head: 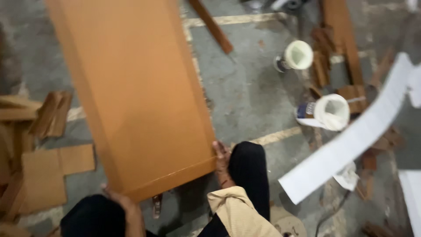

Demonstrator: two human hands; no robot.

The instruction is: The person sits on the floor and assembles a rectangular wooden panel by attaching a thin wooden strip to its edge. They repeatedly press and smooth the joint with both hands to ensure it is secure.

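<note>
Fingers (218, 148) of right hand (222, 163) curl round the near right corner of the orange wooden panel (136, 87), clamped on its edge; left hand (119, 201) grips the near left corner from below, its digits mostly hidden under the board, so clamped as far as can be told. Panel is held up off the concrete floor (250, 92), tilted, long axis running away from the person toward upper left of view, near short edge just above the knees in dark trousers (250, 169). Both hands sit at that near edge, one at each corner, neither clearly nearer; whole length of the panel lies ahead of them

Edges and room: left of panel, brown offcuts and flat board pieces (48, 171) lie on the floor, close under the left long edge. Right of panel, bare floor strip, then two white glue tubs (299, 55) (332, 112) lying on their sides, well apart from the board. A long white strip (351, 140) slants across lower right, near the right knee. A thin wooden batten (212, 26) lies beyond the right long edge, near top. More wood scraps (337, 39) further right. Open room is mostly straight ahead and slightly right; frame is motion-blurred
</note>
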